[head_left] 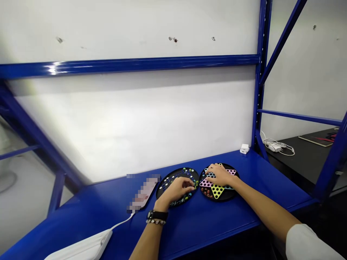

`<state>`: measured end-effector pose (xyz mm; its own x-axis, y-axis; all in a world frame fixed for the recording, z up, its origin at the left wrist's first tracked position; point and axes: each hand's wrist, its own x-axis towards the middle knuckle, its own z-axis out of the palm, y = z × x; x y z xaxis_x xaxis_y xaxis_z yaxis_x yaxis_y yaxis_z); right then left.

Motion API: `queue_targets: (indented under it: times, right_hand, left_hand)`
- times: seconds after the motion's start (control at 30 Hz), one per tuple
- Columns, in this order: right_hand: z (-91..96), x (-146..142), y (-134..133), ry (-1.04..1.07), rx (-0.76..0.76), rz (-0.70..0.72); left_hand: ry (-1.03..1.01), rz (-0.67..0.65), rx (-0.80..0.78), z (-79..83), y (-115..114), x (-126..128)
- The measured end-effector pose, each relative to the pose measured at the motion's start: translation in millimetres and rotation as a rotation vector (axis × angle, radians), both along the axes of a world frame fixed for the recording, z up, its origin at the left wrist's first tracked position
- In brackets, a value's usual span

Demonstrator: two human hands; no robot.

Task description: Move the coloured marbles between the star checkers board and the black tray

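Head view. Glossy blue metal worktop [189, 227] of a blue steel rack, white wall panel behind, blue crossbeam [130, 65] overhead.

Near left corner: flat white plastic device [81, 249], with a white cable [121, 222] running up to a blurred pinkish phone [143, 195] lying left of centre.

Centre, toward the back edge: two round black pieces side by side, almost touching.
- Left one: round black tray [173, 177] scattered with small coloured marbles.
- Right one: round black peg board [217, 191] with a star of pink, yellow, red and blue triangles.

Left hand [179, 189], studded band at the wrist, rests on the tray. Fingers curled together over the marbles; cannot tell whether one is pinched.

Right hand [219, 175] lies palm down on the board's far half, fingers loosely spread, tips on the holes.

Back right corner: small white plug cube [244, 148].
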<state>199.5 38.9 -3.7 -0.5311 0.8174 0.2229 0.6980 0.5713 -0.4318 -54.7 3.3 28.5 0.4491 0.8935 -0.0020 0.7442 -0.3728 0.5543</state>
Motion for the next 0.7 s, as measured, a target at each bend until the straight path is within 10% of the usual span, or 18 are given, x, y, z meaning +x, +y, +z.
queue_targets:
  times: [0.53, 0.7]
  right_hand:
    - [-4.1, 0, 2, 0.012, 0.019, 0.012]
    - [-3.5, -1, 2, 0.019, 0.014, 0.015]
  left_hand:
    - [0.195, 0.030, 0.075, -0.6, -8, 9]
    - [-0.031, 0.044, 0.061, -6.1, -2, 7]
